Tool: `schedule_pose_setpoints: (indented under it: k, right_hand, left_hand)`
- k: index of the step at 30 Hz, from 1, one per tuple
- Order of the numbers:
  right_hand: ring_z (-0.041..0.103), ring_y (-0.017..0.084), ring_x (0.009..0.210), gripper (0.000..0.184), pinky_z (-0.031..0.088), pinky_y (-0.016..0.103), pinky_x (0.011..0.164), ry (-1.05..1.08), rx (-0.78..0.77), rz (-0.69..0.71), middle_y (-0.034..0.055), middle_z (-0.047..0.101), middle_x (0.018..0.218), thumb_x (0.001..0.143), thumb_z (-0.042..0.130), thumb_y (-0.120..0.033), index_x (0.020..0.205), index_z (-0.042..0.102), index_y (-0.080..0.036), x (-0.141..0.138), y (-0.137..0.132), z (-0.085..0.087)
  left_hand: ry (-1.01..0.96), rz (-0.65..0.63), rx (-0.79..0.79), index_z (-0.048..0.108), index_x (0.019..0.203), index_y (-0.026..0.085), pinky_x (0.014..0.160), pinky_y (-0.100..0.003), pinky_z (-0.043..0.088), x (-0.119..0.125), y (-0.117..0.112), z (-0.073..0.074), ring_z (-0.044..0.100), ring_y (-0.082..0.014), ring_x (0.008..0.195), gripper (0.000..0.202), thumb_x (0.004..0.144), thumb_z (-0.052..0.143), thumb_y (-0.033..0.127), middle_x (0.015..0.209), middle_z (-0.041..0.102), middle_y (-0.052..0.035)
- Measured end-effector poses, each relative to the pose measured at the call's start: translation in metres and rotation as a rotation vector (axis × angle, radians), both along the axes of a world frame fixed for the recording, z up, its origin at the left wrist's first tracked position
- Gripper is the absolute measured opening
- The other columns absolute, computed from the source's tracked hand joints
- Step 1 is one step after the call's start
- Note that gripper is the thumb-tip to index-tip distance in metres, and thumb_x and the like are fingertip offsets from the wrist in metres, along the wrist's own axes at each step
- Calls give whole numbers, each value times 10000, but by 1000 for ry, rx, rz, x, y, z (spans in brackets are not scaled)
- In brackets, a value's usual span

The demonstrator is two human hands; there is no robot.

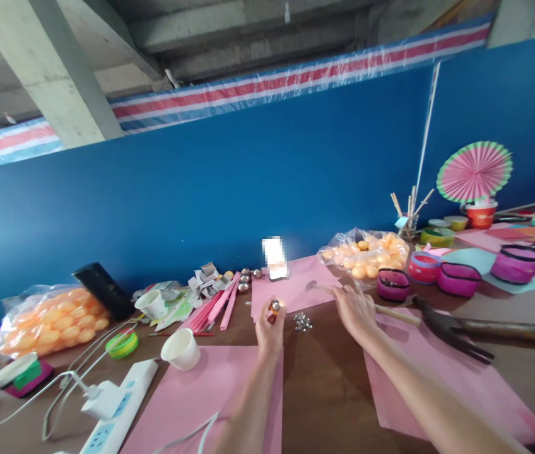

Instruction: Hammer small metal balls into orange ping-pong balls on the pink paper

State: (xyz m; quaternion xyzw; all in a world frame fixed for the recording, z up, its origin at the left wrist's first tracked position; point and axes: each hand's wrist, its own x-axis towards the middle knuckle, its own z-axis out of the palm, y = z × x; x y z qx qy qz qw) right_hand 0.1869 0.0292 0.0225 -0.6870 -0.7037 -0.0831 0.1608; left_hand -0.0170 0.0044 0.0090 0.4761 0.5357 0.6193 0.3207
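Note:
My left hand (pixel 270 328) is raised over the brown table (pixel 324 384), its fingers closed round a small orange ball (pixel 274 309) with a silvery bit on top. My right hand (pixel 355 309) reaches forward with fingers spread, hovering over a thin wooden stick (pixel 390 312) that lies across the table; it holds nothing that I can see. A small heap of silver bells (pixel 302 322) sits between the two hands. A pink paper sheet (pixel 291 287) lies just beyond them.
Bags of orange balls sit at the left (pixel 50 321) and back right (pixel 366 252). Two white paper cups (pixel 181 348), a power strip (pixel 116 410), pink strips (pixel 215 306), a hammer (pixel 457 328), magenta tubs (pixel 459 279) and a paper fan (pixel 474 171) surround the work area.

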Motion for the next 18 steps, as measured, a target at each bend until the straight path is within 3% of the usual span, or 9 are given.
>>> schedule_pose_setpoints:
  k: [5, 10, 18]
  right_hand:
    - [480, 226, 896, 280, 313, 324, 690, -13, -49, 2, 75, 567, 939, 881, 303, -288, 970, 564, -238, 3, 3, -3]
    - [480, 220, 885, 257, 303, 317, 686, -3, -26, 21, 73, 564, 936, 873, 332, -282, 962, 570, -244, 3, 4, -7]
    - [477, 209, 912, 226, 302, 291, 671, 42, -19, 17, 62, 557, 943, 855, 382, -294, 994, 555, -254, 4, 0, -12]
  left_hand:
    - [21, -15, -1, 528, 1141, 157, 708, -285, 483, -2, 3, -5, 623, -151, 707, 507, 673, 622, 328, 832, 651, -61]
    - [2, -23, -5, 510, 1159, 158, 721, -287, 486, -1, 1, -4, 625, -146, 712, 512, 685, 615, 319, 838, 648, -58]
    - [-192, -45, 69, 488, 1139, 183, 804, -286, 469, 4, 4, -8, 598, -154, 890, 489, 687, 626, 307, 1108, 563, -89]
